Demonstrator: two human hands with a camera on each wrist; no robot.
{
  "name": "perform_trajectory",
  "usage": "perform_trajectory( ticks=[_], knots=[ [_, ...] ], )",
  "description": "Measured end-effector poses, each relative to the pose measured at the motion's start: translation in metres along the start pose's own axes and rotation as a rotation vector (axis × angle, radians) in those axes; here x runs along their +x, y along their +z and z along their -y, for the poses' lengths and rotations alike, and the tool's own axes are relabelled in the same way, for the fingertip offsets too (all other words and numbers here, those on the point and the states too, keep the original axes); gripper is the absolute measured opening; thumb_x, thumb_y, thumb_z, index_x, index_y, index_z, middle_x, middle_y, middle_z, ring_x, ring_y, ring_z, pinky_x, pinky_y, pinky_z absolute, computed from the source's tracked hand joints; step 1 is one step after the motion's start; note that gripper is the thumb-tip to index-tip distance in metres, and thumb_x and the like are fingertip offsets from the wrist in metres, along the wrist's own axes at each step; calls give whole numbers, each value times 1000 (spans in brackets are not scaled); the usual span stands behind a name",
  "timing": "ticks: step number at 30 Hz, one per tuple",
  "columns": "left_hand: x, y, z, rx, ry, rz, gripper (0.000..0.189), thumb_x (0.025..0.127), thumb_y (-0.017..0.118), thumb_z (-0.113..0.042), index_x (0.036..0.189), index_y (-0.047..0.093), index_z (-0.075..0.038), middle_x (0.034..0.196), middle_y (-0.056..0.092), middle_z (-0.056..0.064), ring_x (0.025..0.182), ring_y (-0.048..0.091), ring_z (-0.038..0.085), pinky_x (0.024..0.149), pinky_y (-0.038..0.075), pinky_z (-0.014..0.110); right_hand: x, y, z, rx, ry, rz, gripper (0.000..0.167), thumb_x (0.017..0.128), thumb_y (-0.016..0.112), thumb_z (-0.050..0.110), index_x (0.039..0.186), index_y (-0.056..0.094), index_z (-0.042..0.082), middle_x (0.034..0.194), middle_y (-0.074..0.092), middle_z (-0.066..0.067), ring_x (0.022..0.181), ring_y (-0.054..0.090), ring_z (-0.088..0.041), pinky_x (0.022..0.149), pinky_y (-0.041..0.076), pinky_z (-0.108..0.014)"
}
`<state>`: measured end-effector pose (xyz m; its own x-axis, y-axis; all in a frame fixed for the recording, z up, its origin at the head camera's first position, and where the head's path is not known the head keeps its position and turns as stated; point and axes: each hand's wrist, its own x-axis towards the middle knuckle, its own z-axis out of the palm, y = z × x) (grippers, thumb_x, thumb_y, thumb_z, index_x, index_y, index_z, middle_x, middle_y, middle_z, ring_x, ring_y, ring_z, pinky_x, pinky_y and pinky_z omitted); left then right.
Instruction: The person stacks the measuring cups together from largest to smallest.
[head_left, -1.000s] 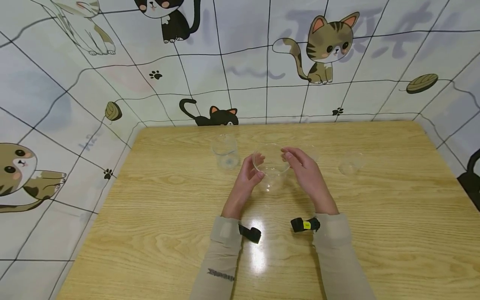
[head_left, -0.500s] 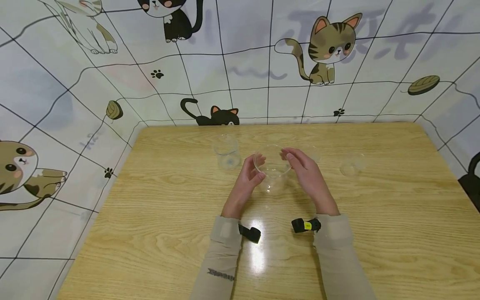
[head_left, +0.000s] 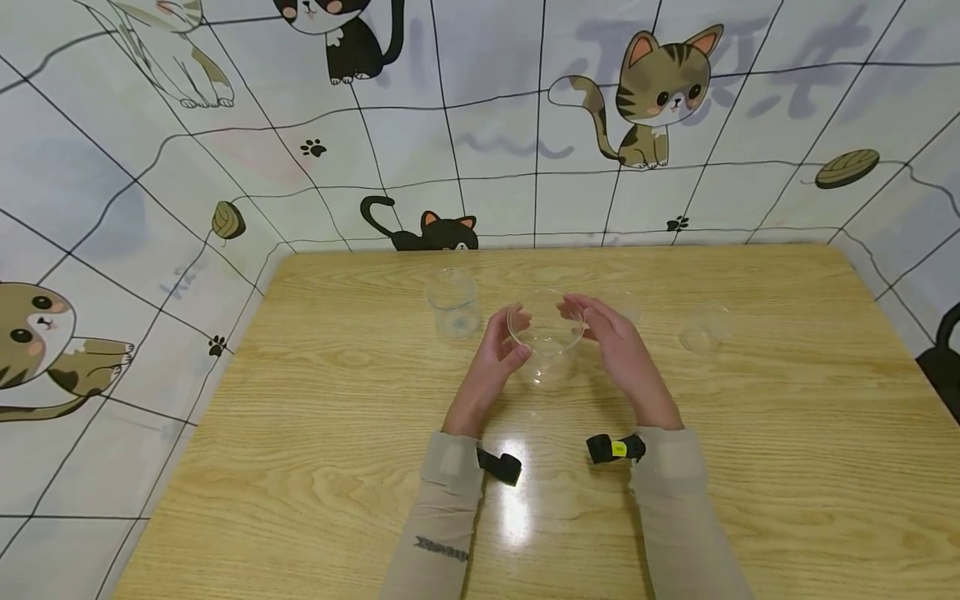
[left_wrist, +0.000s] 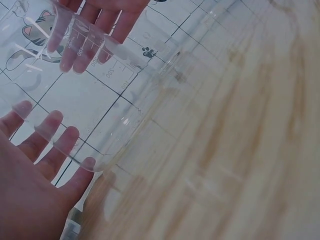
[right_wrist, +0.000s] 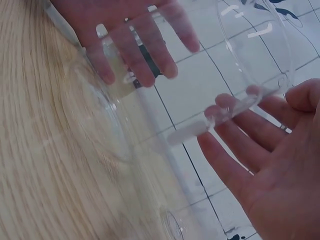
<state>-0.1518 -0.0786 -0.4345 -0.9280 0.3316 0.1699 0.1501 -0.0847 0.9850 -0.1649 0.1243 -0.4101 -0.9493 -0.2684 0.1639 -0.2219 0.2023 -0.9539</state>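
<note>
A large clear glass beaker [head_left: 546, 358] stands upright near the middle of the wooden table, with measuring marks visible in the left wrist view. My left hand [head_left: 497, 350] holds its left side, fingers behind the wall and thumb at the front. Through the glass, the left fingers [left_wrist: 55, 135] show lightly bent along the wall. On the right side, my right hand [head_left: 617, 340] has loosely bent fingers around the back of the beaker. In the right wrist view its fingertips [right_wrist: 225, 102] lie at the glass, while the thumb stands away from it.
Behind and left of my hands stands another clear beaker [head_left: 453, 305]. A small, low clear glass vessel [head_left: 703, 332] is at the right. Another clear round item [head_left: 627, 307] sits partly hidden behind my right hand. Cat-patterned walls [head_left: 495, 150] border the table [head_left: 315, 500].
My right hand has shifted slightly to the right, and its thumb has moved off the beaker's rim. The left hand and the beaker stay nearly in place.
</note>
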Motion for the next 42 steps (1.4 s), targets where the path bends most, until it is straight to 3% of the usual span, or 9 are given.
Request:
perform_trajectory(
  ticks=[3,9,16,20,24,27,31,35,42],
  knots=[
    [0,0,-1,31,-6,-3,69,85,57,-42,140,23,-16,133,37,14,121,35,40,88,39,40,-1,-5,2,33,-21,31,37,99,26,23,131,44,17,125,51,-4,117,44,-16,93,36,-43],
    [0,0,0,62,-13,8,71,81,56,-53,139,27,-24,136,33,20,122,33,39,89,39,41,-6,-11,16,39,1,123,40,96,32,4,135,39,9,131,46,-9,121,40,-21,95,35,-43],
    [-1,0,1,41,-7,6,73,79,58,-53,138,29,-21,135,34,20,121,35,40,87,40,40,-10,-12,24,13,13,163,44,93,38,1,136,35,9,133,42,-14,122,38,-29,96,31,-48],
    [0,-1,1,39,6,2,76,78,58,-54,138,29,-18,134,35,19,121,34,40,86,41,39,-7,-13,10,23,-7,184,47,92,39,-1,137,35,16,134,41,-10,123,37,-26,94,33,-48],
    [1,-2,1,37,20,10,66,84,57,-42,138,29,-17,134,35,20,121,34,41,86,41,39,-3,-13,-3,9,-28,197,50,92,40,1,137,33,21,136,40,-6,124,36,-23,94,34,-46],
    [1,-2,1,29,11,20,62,85,57,-39,138,29,-20,134,34,21,121,34,41,86,41,39,-6,-12,5,-18,-28,201,52,91,41,-2,138,30,17,136,38,-9,124,34,-26,95,33,-47],
    [2,-1,1,41,-1,15,74,79,58,-52,138,29,-18,134,35,19,120,36,41,86,41,40,-11,-9,22,-82,-25,206,56,88,42,-3,140,24,9,137,34,-14,125,30,-30,96,30,-48],
    [3,-2,2,43,10,18,75,79,58,-53,138,28,-16,134,34,23,121,35,40,87,41,40,-14,-6,25,-117,-25,218,63,86,45,-4,142,17,7,139,29,-17,127,27,-32,97,28,-50],
    [1,-1,2,40,5,4,82,75,58,-59,138,29,-16,135,33,23,123,33,38,88,40,40,-17,-4,17,-42,-88,258,74,84,53,-4,143,9,8,143,21,-20,130,19,-35,100,19,-54]
  ],
)
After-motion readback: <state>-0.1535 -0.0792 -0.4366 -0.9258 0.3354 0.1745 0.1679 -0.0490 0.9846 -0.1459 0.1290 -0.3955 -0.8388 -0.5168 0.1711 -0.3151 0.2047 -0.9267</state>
